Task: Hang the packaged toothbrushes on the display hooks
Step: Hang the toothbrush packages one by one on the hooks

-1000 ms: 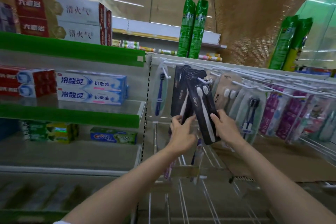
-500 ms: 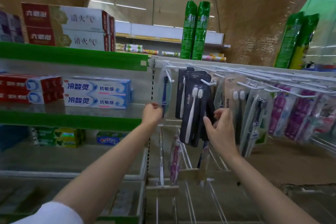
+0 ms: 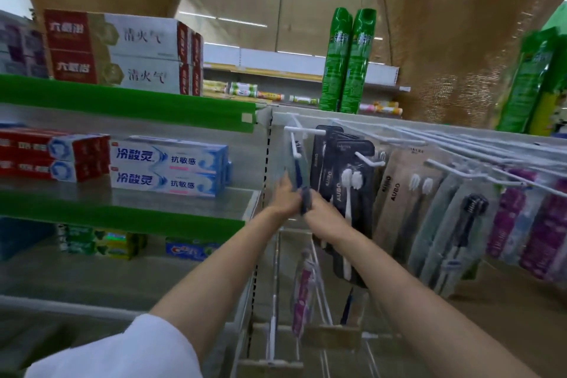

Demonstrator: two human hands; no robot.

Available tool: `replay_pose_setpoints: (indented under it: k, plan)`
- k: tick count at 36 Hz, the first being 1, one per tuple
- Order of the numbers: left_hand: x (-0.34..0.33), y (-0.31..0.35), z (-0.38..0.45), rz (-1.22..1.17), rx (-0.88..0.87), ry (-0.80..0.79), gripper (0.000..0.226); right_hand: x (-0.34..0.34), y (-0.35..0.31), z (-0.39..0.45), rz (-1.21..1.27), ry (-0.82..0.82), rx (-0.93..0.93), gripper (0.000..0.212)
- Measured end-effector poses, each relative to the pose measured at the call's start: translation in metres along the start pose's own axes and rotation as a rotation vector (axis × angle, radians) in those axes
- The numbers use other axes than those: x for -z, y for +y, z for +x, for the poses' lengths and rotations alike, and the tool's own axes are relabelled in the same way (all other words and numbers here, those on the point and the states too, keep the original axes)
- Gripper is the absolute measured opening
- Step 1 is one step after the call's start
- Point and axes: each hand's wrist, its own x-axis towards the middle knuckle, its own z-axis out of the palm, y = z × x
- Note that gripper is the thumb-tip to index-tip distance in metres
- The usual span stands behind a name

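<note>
Both hands meet at the bottom of the clear pack, a see-through sleeve with a blue toothbrush inside that hangs from the leftmost hook. The left hand has its fingers reaching up along the pack's lower left edge and seems to pinch it. The right hand is curled round the pack's lower end, where the dark brush handle pokes out between the two hands. Motion blur hides the exact finger positions.

Just right of the clear pack, black packs with white brushes hang in a stack on the next hook. Farther right of it come beige packs, then grey ones, then purple packs, all on white hooks.

Left of the clear pack, a shelf carries blue-and-white toothpaste boxes and red ones. Above and behind the clear pack stand two green spray cans. Below it, a pink pack hangs on a lower rack.
</note>
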Motion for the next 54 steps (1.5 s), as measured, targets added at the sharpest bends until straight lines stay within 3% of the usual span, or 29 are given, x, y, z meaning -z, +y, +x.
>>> replay_pose_setpoints:
  k: [6,10,12,15,18,24,27,30,35,39,44,48,54]
  plan:
    - [-0.024,0.008,-0.007,0.044,-0.061,0.022,0.048,0.007,0.021,0.003,0.037,0.017,0.002,0.054]
    - [-0.017,0.007,-0.005,-0.062,-0.043,0.183,0.033,0.012,0.032,0.001,0.06,-0.028,0.006,0.045]
    - [-0.007,0.008,-0.003,-0.187,-0.009,0.284,0.025,0.021,0.029,-0.012,0.186,-0.168,0.0,0.038]
    - [0.012,0.008,0.004,-0.274,0.025,0.388,0.025,0.039,0.026,-0.031,0.253,-0.511,0.031,0.028]
    - [0.029,0.01,0.012,-0.21,0.076,0.394,0.036,0.051,0.026,-0.045,0.265,-0.606,0.078,0.025]
    - [0.052,0.012,0.022,-0.149,0.092,0.347,0.014,0.064,0.039,-0.057,0.382,-0.47,0.183,0.03]
    - [0.054,0.016,0.027,-0.147,0.144,0.362,0.025,0.07,0.044,-0.058,0.399,-0.379,0.208,0.024]
    - [0.052,0.02,0.031,-0.117,0.17,0.384,0.032,0.074,0.048,-0.06,0.44,-0.215,0.214,0.019]
    - [0.047,0.022,0.033,-0.113,0.157,0.414,0.013,0.074,0.056,-0.064,0.424,0.093,0.238,0.007]
    - [0.048,0.024,0.03,-0.112,0.163,0.387,0.016,0.072,0.058,-0.067,0.338,0.248,0.24,0.014]
    - [0.05,0.026,0.016,-0.124,0.141,0.394,0.014,0.065,0.059,-0.068,0.271,0.279,0.21,0.03]
    - [0.045,0.02,0.002,-0.131,0.12,0.41,0.025,0.057,0.056,-0.063,0.308,0.248,0.158,0.033]
    - [0.03,0.012,-0.024,-0.194,0.116,0.254,0.005,0.04,0.048,-0.056,0.448,0.261,0.086,0.034]
